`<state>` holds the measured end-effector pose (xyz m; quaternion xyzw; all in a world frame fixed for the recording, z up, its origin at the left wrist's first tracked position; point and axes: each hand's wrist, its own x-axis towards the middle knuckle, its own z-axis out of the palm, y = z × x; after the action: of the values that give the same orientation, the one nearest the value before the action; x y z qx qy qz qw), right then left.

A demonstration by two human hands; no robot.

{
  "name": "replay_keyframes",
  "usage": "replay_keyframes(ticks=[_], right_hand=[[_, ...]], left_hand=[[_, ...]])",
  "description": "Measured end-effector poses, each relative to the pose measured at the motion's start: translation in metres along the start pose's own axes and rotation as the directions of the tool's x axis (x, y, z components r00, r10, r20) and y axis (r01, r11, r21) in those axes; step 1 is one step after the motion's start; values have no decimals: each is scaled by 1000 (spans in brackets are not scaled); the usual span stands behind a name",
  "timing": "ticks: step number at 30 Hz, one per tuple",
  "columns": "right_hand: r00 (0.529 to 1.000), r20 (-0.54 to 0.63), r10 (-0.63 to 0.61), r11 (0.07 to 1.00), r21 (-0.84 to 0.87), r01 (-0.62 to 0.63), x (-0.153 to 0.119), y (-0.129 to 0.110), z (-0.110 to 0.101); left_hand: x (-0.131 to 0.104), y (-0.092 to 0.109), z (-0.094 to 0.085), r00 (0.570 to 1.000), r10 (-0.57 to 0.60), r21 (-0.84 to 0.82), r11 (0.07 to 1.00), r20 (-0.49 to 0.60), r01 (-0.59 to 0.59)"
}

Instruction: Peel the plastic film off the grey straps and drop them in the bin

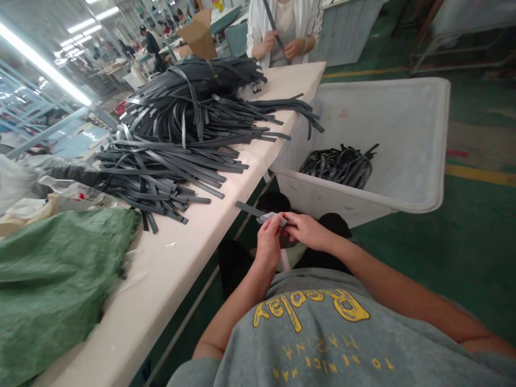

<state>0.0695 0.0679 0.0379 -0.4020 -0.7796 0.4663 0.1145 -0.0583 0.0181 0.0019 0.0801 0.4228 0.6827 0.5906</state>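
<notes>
A dark grey strap sticks out to the left from between my hands, over my lap beside the table edge. Around or against it is a small whitish piece, paper or plastic, which I cannot make out. My left hand is closed, thumb and fingers pinching the strap at this piece. Close against it, my right hand is closed too, its fingertips bent in on the same spot. The fingers partly hide what lies between them. On the table, a large heap of dark grey straps lies with ends toward me.
The pale table runs along my left, with a green woven sack near me. A white plastic bin at my right holds a bundle of dark straps. Across the table, a person in a white jacket holds a strap.
</notes>
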Motion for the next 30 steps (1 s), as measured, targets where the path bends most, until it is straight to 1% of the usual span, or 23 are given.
replay_keyframes(ticks=[2,3,4,6,9,11,16,19,22,24,26,28,30], right_hand=[[1000,21,-11,998,62,9,-12,6,-7],[1000,8,-14,996,87,14,-20,9,-11],[1000,-26,-6,994,105,9,-30,13,-14],[992,-113,50,992,122,-36,-49,18,-19],[962,-240,128,988,111,-104,-72,20,-18],[948,-295,118,992,85,-97,-80,19,-15],[940,-337,48,998,-11,-55,-81,19,-7],[938,-346,4,995,-94,-39,-80,21,-6],[941,-339,-18,989,-143,-33,-78,21,-4],[943,-333,-7,987,-155,-47,-74,19,0],[948,-318,14,987,-150,-64,-66,16,6],[959,-280,32,988,-135,-73,-59,12,9],[968,-250,34,987,-142,-71,-59,6,5]], left_hand=[[6,6,-4,996,-56,-90,995,-73,49],[10,11,-7,990,-94,-145,986,-105,79],[13,16,-10,982,-134,-196,975,-131,107],[20,25,-15,967,-196,-272,951,-164,146],[23,34,-18,960,-223,-320,934,-170,160],[22,36,-16,959,-234,-330,928,-157,172],[17,34,-8,961,-247,-341,920,-127,191],[16,32,-9,962,-248,-323,925,-115,199],[16,28,-11,967,-229,-276,942,-109,192],[13,21,-11,968,-226,-235,952,-107,196],[7,9,-8,966,-241,-201,955,-93,219],[1,-4,-5,957,-284,-174,947,-61,270],[-3,-13,-3,941,-337,-165,931,-40,326]])
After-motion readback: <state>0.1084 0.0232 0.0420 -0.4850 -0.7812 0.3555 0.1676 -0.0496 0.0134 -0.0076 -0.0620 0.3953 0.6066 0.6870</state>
